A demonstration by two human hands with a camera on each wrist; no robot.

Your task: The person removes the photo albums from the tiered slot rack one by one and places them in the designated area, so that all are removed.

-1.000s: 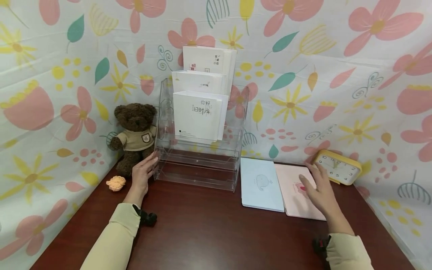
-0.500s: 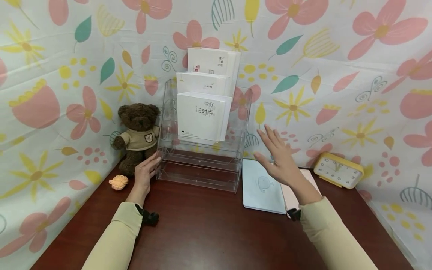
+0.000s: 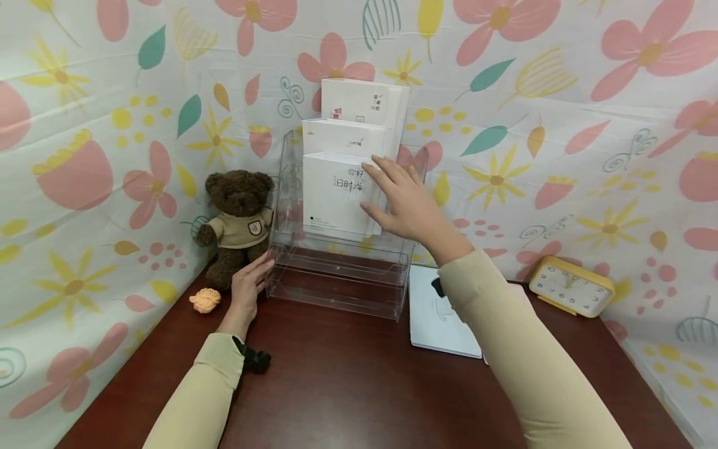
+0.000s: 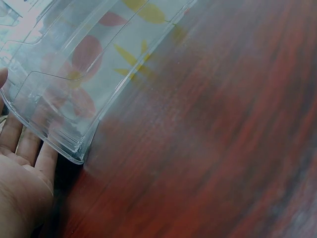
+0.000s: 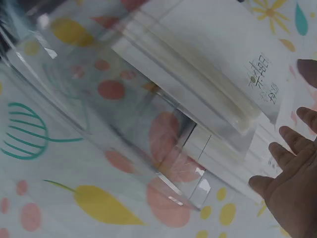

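A clear acrylic display rack (image 3: 336,304) stands on the table, with several white books in its upper tiers. My left hand (image 3: 247,288) rests its fairly straight fingers against the rack's left side. In the left wrist view, those fingers (image 4: 29,144) lie along the outside of the clear side panel. My right hand (image 3: 406,202) is raised at the right edge of the front white book (image 3: 331,202), overlapping it, fingers spread. The right wrist view shows the fingers (image 5: 292,139) apart beside the books' edges. Behind the front one stand a middle book (image 3: 336,134) and a taller back book (image 3: 348,96).
A brown teddy bear (image 3: 238,218) sits left of the rack, an orange knitted piece (image 3: 205,300) before it. A light blue notebook (image 3: 437,333) lies right of the rack, beside a pink notebook (image 3: 518,293) mostly under the sleeve. A yellow clock (image 3: 572,287) stands far right.
My right hand has moved left and up from over the pink notebook to the front white book. The left hand stays at the rack's side. The head view has shifted slightly.
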